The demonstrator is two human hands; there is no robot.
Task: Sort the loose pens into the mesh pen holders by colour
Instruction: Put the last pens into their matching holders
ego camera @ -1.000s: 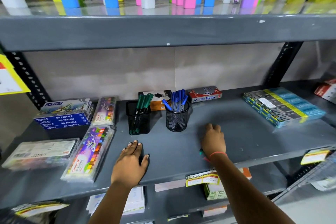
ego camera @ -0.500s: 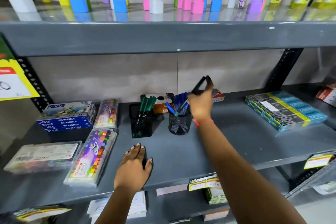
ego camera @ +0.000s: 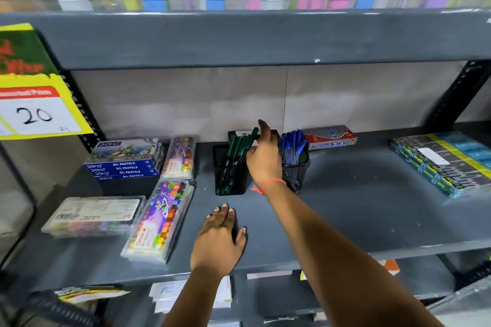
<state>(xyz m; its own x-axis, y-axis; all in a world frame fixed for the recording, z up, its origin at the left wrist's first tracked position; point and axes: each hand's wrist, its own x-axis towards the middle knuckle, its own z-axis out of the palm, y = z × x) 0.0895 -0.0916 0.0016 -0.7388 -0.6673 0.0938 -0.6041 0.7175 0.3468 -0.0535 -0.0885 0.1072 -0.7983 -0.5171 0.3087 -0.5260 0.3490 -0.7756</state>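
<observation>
The right hand [ego camera: 264, 160] is extended over the grey metal shelf [ego camera: 358, 202], positioned between the two holders, with its fingers loosened and its index finger pointing upward; the fingertips touch the tops of the green-capped pens [ego camera: 240, 145], but no closed grip on any pen is visible. Those green pens stand in the square black mesh pen holder [ego camera: 229, 175], which is just to the left of the right hand. The round black mesh pen holder [ego camera: 295, 170] is just to the right of the same hand and contains the blue-capped pens [ego camera: 292, 145]. A thin red thread bracelet [ego camera: 268, 184] circles the right wrist. The left hand [ego camera: 219, 240] lies flat, palm down, on the shelf near its front edge, fingers spread and holding nothing; it is nearer the camera than the right hand and well apart from both holders. To the left of the left hand lies a clear plastic case of multicoloured oil pastels [ego camera: 159, 220], with a stack of blue oil pastel boxes [ego camera: 125, 162] beyond it. Behind and to the right of the right hand lies a red and grey carton [ego camera: 330, 138], and further right a stack of teal and yellow packets [ego camera: 441, 163].
</observation>
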